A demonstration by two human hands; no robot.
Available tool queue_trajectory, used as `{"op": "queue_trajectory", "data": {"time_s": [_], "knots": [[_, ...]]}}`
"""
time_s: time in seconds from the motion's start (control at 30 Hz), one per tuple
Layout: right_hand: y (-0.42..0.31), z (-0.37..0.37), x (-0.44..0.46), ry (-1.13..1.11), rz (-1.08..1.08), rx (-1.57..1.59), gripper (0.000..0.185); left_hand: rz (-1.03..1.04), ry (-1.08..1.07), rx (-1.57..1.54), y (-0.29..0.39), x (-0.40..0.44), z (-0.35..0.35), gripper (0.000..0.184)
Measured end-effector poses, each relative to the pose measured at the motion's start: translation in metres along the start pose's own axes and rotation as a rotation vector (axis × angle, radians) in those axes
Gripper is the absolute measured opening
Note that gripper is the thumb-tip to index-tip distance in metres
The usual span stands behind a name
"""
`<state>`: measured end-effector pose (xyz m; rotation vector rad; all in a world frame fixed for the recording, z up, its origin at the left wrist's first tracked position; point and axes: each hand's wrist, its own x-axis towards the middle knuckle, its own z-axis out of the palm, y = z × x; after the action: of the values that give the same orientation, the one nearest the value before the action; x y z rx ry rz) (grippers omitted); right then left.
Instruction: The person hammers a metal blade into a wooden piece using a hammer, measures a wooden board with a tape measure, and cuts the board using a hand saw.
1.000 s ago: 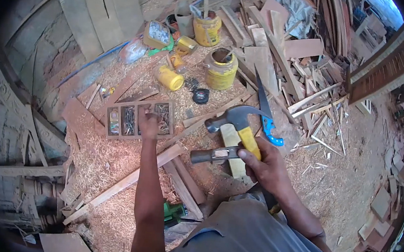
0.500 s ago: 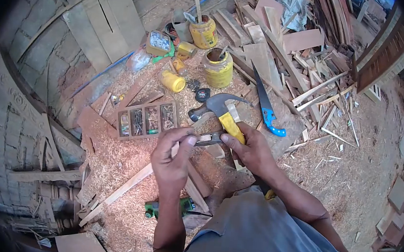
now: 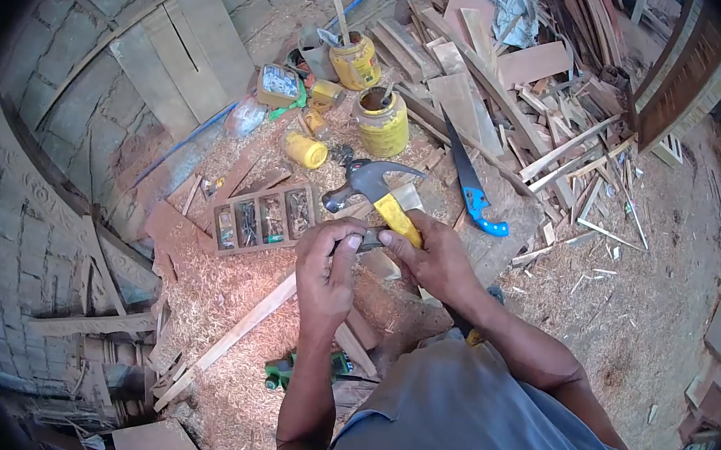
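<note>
Shavings-strewn ground (image 3: 232, 299): right hand (image 3: 437, 263) grips the hammer (image 3: 396, 218), best kept steady; left hand (image 3: 324, 273), fingers closed, meets a dark tool (image 3: 371, 242) below it.

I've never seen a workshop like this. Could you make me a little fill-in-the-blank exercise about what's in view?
1. The right hand holds a claw hammer whose grip is coloured ____.
2. The handle of the saw is coloured ____.
3. The wooden box is divided into ____ compartments.
4. The person's ____ forearm crosses in front of the green tool.

Missing words: yellow; blue; four; left.
</note>
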<state>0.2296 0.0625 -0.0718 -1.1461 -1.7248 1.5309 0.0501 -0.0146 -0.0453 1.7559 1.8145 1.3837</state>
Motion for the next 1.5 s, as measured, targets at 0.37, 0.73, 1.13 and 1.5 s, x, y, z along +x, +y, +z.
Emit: {"op": "queue_trajectory", "data": {"time_s": [0.37, 0.73, 1.13, 1.5], "knots": [[-0.039, -0.047, -0.050, 0.261, -0.580, -0.457, 0.062, 0.096, 0.127, 0.107, -0.017, 0.003, 0.008, 0.009], [-0.108, -0.088, -0.068, 0.318, -0.665, -0.465, 0.069, 0.024, 0.066, 0.116, -0.011, 0.009, 0.006, 0.072], [-0.094, -0.069, -0.048, 0.276, -0.714, -0.527, 0.071, -0.116, 0.009, 0.347, -0.019, 0.010, 0.008, 0.112], [-0.071, -0.063, -0.037, 0.192, -0.585, -0.739, 0.062, -0.136, 0.011, 0.331, -0.017, 0.024, 0.007, 0.116]]}}
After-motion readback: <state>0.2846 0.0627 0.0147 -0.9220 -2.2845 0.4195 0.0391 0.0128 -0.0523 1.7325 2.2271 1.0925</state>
